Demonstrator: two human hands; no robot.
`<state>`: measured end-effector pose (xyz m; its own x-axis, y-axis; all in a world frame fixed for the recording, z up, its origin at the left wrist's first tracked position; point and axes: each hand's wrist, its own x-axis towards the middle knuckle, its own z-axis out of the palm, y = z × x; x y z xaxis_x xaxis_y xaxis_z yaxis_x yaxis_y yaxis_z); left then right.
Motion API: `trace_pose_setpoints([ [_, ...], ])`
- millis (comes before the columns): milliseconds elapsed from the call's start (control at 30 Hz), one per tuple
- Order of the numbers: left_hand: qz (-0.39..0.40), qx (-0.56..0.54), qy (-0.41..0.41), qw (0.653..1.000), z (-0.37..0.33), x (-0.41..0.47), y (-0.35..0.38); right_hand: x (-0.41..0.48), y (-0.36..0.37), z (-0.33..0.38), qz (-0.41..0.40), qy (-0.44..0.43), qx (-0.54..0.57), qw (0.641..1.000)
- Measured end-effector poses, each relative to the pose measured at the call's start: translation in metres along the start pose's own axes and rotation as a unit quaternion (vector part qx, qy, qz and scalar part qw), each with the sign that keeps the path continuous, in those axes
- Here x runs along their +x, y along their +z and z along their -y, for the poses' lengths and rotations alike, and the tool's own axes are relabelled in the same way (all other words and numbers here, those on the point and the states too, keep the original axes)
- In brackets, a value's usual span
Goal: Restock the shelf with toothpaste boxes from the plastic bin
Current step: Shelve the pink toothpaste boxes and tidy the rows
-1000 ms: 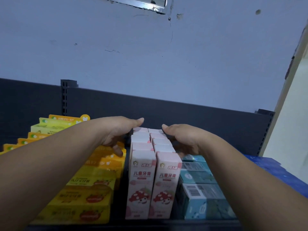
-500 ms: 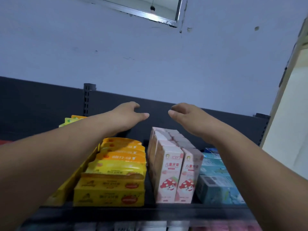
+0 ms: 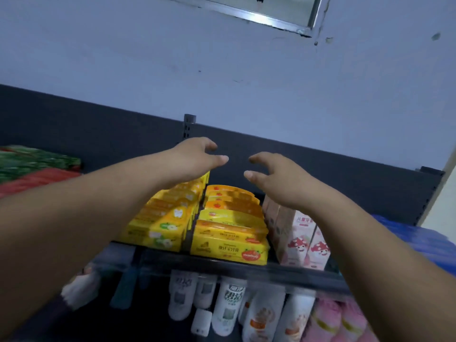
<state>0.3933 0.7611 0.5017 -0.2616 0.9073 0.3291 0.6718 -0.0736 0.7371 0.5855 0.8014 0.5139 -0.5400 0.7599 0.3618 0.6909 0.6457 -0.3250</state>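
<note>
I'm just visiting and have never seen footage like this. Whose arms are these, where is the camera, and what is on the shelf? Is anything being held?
There is no machine here: a person wears a wide-angle camera on the head, so you see their own two arms reaching forward. The left hand and right hand hover open and empty above the shelf, touching nothing. On it stand rows of yellow toothpaste boxes, with pink mushroom-printed boxes to their right. Below hang white bottles, somewhat blurred. The plastic bin named in the task is not clearly in view.
</note>
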Motion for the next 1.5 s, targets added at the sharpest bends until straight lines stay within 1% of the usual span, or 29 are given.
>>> trace_pose_setpoints([
  [133,-0.040,-0.019,-0.042,0.998,0.009,-0.043,-0.026,-0.019,0.011,0.020,0.012,-0.041,0.011,0.999],
  [233,-0.068,-0.027,-0.088,0.993,0.014,-0.082,-0.033,-0.038,0.021,0.022,0.040,-0.051,0.035,0.997],
  [400,-0.090,-0.008,-0.133,0.987,0.013,-0.143,-0.027,-0.071,0.044,0.007,0.076,-0.026,0.042,0.996],
  [467,-0.090,-0.009,-0.144,0.985,0.015,-0.163,-0.022,-0.084,0.053,0.001,0.092,-0.010,0.061,0.994],
  [533,-0.086,-0.007,-0.151,0.985,0.014,-0.177,-0.019,-0.095,0.058,-0.002,0.099,-0.003,0.051,0.994],
  [700,-0.068,-0.010,-0.153,0.986,0.016,-0.194,-0.021,-0.112,0.061,-0.004,0.095,0.016,0.026,0.995],
  [900,-0.045,-0.004,-0.152,0.987,0.030,-0.192,-0.032,-0.120,0.064,-0.001,0.083,0.049,0.003,0.995],
  [1133,0.011,0.018,-0.126,0.992,0.042,-0.178,-0.039,-0.111,0.086,0.004,0.080,0.117,-0.005,0.990],
  [1333,0.051,0.017,-0.104,0.993,0.056,-0.159,-0.039,-0.109,0.100,0.024,0.118,0.116,-0.061,0.984],
  [1500,0.082,0.019,-0.079,0.993,0.063,-0.144,-0.037,-0.100,0.116,0.032,0.118,0.113,-0.107,0.981],
])
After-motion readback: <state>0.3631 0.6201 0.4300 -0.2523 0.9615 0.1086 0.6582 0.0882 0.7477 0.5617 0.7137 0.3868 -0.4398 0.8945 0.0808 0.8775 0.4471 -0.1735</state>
